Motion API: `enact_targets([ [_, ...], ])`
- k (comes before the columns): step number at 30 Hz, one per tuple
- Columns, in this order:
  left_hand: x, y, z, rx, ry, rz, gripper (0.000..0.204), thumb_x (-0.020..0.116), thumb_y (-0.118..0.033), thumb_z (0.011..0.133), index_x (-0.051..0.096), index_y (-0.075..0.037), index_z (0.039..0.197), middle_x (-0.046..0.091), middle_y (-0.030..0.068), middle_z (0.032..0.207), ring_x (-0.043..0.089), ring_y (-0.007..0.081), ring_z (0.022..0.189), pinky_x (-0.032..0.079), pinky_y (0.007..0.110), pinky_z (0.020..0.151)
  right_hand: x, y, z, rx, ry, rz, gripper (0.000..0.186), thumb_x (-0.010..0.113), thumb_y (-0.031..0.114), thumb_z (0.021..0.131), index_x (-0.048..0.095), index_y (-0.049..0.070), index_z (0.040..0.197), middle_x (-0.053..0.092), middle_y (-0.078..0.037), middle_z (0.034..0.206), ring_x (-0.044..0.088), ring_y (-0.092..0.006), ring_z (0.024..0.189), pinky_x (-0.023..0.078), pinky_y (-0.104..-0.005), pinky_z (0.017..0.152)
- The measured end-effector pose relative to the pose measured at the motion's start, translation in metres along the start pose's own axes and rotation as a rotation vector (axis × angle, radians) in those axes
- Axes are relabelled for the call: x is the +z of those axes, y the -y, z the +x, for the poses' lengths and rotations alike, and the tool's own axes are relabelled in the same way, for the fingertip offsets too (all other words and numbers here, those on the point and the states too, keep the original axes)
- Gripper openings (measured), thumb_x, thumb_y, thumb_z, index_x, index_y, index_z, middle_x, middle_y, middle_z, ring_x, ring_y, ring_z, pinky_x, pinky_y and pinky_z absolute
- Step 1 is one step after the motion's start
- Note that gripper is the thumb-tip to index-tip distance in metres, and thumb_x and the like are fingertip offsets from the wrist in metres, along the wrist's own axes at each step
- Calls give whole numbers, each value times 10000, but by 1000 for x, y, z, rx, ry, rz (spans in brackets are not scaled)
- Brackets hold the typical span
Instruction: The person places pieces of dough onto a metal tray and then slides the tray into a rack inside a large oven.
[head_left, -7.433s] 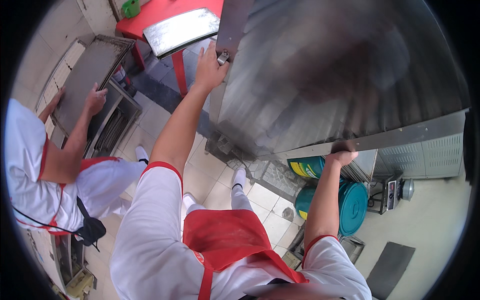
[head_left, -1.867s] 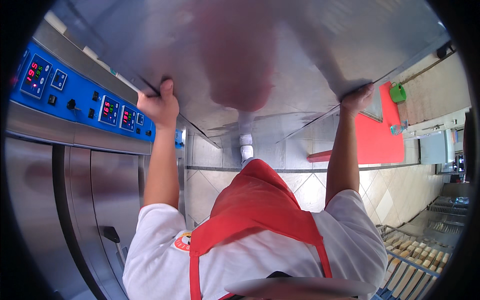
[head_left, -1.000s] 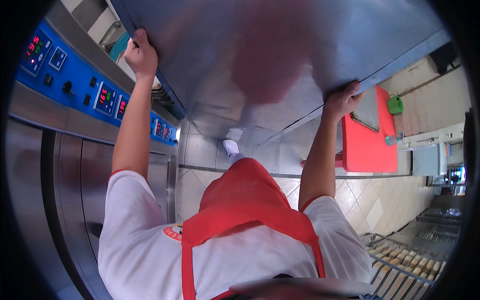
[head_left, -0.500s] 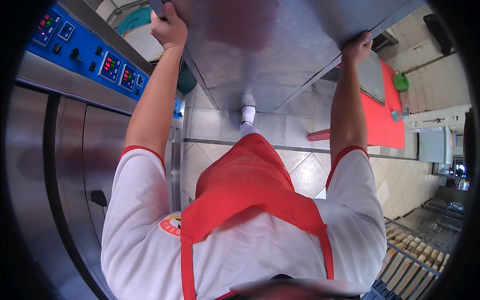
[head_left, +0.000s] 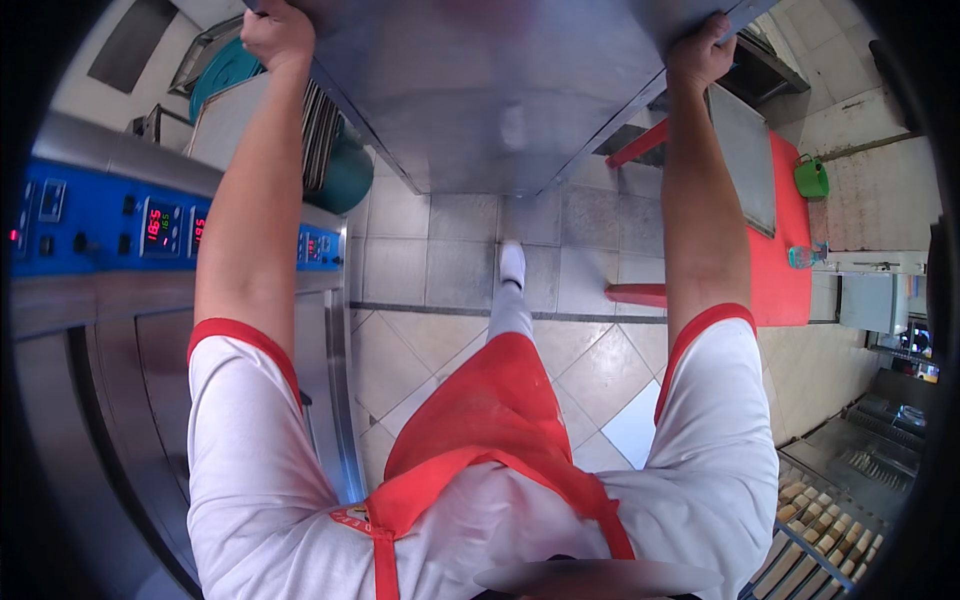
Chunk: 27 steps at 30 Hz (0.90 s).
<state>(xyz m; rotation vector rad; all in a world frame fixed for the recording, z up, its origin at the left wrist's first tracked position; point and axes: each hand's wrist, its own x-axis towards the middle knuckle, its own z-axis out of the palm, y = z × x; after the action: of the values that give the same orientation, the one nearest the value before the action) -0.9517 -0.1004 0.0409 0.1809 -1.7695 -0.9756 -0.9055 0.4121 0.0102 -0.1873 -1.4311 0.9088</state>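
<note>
A large, smooth stainless-steel unit, with flat sheet sides, fills the upper middle of the head view; its full shape runs out of the frame. My left hand is closed around its left edge at the top of the view. Around the right edge, my right hand is closed too, fingers curled over the metal. Both arms are stretched forward. A red apron hangs over my white shirt, and one white shoe shows on the tiles below the unit.
On the left stands a steel oven with a blue control panel. Beyond it are stacked trays and a teal tub. To the right is a red table with a metal sheet and green container. A rack is at lower right.
The steel unit has shifted farther ahead, with both hands still on it. My left hand has moved left. The oven panel now lies lower and farther left in view, and more floor shows.
</note>
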Motion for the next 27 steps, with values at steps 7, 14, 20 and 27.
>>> enact_targets([
  [7,130,-9,9,-32,-56,133,958,246,-752,968,664,105,877,681,336,884,644,516,955,479,552,822,73,-68,47,117,152,37,655,567,536,995,610,-37,1309,700,-208,1186,655,-306,1073,485,-370,941],
  [14,246,-29,20,-6,-16,209,929,221,-722,996,653,62,748,671,317,828,648,516,873,479,572,778,180,-195,118,-17,171,96,517,437,442,1071,678,-16,1067,733,-140,995,675,-271,910,511,-404,860],
  [20,351,-18,67,-114,-127,61,878,360,-795,928,664,24,838,666,292,805,642,522,884,490,559,792,271,-212,146,131,288,149,684,340,501,1092,607,-119,1199,655,-176,1206,606,-257,1097,448,-379,1022],
  [27,460,25,151,-118,-113,-46,758,495,-760,907,693,-31,841,675,254,787,663,472,828,520,508,716,381,-231,156,155,311,154,678,407,510,1073,532,-120,1291,610,-227,1281,602,-290,1118,463,-394,1004],
])
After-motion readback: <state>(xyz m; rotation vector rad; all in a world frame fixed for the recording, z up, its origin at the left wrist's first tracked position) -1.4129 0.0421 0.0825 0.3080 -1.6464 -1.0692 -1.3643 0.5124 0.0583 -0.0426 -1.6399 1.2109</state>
